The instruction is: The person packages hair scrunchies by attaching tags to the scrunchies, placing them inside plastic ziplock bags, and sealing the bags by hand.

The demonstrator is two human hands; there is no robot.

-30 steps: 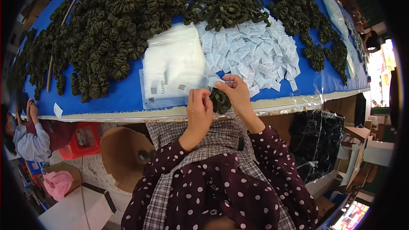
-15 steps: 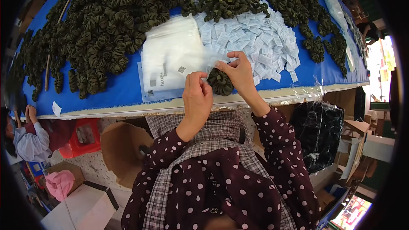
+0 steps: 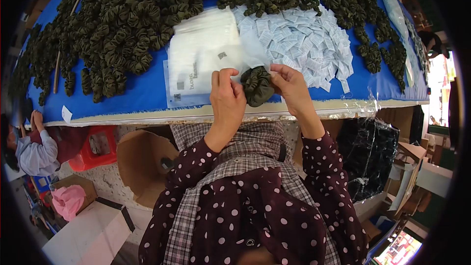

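The far edge of the heap (image 3: pixel 127 24) of dark green scrunchies is cut off at the top, and the corners of the view are lost in black. Whether anything is pinched by the curled grip of the left hand (image 3: pixel 227 100) cannot be told, as its fingertips are half hidden. By the grip of the right hand (image 3: pixel 294 88), the upper edge of one scrunchie (image 3: pixel 257 87) is grasped; whether a cloudy clear bag (image 3: pixel 253 49) just behind it is also caught cannot be made out. Print on the stack (image 3: pixel 203 49) of clear bags, just beyond the left hand, is too small to be read. Pale blue packets (image 3: pixel 309 44) are piled beside the stack, on the blue-covered counter (image 3: pixel 147 103). Below the counter, a brown carton (image 3: pixel 140 167), a red stool (image 3: pixel 98 149) and a black bundle (image 3: pixel 368 159) are seen, and another person (image 3: pixel 39 154) is partly shown at far left. The scrunchie, held between the hands at the counter's near edge, is dark olive, round and tightly gathered, with deep folds.
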